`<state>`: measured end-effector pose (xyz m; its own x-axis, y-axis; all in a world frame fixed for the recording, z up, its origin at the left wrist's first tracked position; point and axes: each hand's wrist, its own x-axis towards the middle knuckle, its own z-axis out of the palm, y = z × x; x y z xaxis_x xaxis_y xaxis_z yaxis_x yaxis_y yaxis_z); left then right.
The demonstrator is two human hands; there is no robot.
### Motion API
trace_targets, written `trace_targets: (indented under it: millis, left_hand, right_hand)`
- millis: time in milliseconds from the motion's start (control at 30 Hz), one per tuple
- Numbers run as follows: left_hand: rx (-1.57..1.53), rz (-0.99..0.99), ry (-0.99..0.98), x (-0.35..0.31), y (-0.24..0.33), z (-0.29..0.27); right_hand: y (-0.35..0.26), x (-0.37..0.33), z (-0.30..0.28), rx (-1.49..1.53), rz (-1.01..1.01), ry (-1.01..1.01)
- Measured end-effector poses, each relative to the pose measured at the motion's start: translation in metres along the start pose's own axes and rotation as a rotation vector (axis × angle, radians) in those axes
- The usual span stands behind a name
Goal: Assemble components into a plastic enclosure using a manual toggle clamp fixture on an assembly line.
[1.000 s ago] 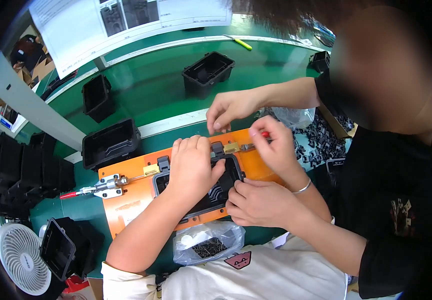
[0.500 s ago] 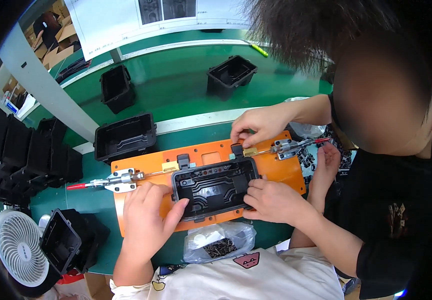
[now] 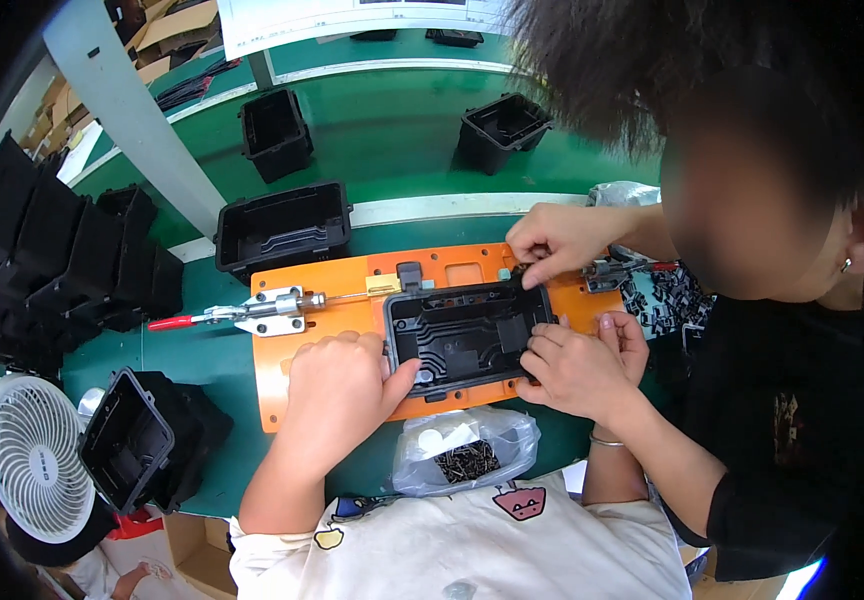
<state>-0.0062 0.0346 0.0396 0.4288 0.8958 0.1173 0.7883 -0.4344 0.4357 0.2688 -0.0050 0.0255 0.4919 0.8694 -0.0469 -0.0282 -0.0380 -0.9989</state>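
Note:
A black plastic box (image 3: 472,372) sits open side up on an orange fixture plate (image 3: 277,385). My left hand (image 3: 337,385) holds its left side, with the thumb over the near-left rim. My right hand (image 3: 628,338) is right of the box, fingers curled; a co-worker's forearm and hand partly cover it, and anything inside it is hidden. One co-worker hand (image 3: 577,375) rests on the box's right end. The other (image 3: 562,240) presses at the far-right corner, hiding the latch there. A second black latch (image 3: 410,276) stands upright at the far-left rim beside a yellow block (image 3: 383,284).
A red-handled toggle clamp (image 3: 272,310) is on the plate's left; another (image 3: 607,272) is on its right. A plastic bag of screws (image 3: 467,460) lies nearest me. Black boxes (image 3: 27,250) are stacked left, above a white fan (image 3: 37,460). Small black parts (image 3: 672,300) lie right.
The view has shifted. My right hand has moved left from the right clamp's red handle toward the box. The co-worker's far hand has come down onto the far-right latch. My left hand stays at the box.

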Motion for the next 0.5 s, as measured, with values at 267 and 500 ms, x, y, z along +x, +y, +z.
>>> trace_targets:
  millis: [267, 500]
  left_hand:
    - [0.052, 0.023, 0.099, 0.0, -0.003, 0.0066]
    - [0.027, 0.033, 0.117, 0.0047, -0.0042, 0.0061]
  right_hand:
    - [0.0013, -0.0053, 0.0041, -0.05, -0.064, -0.105]
    - [0.0042, -0.01, -0.002, -0.084, -0.128, -0.173]
